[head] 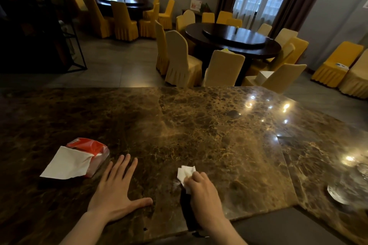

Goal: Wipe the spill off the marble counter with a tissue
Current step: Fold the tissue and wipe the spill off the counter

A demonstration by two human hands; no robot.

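A brown veined marble counter [209, 125] fills the lower half of the view. My right hand [201, 195] presses a folded white tissue [186, 174] onto the counter near its front edge. A faint wet smear [176, 184] shows just left of that tissue. My left hand [117, 189] lies flat on the marble, fingers spread, holding nothing. To its left sits a red and clear tissue pack [89, 152] with one white sheet [65, 164] pulled out over it.
The counter's front edge [258, 213] steps back at the right, where a second slab [328, 165] angles away. Beyond the far edge stand round dark dining tables [233, 38] ringed by yellow-covered chairs [179, 59]. A dark metal shelf [75, 45] stands at far left.
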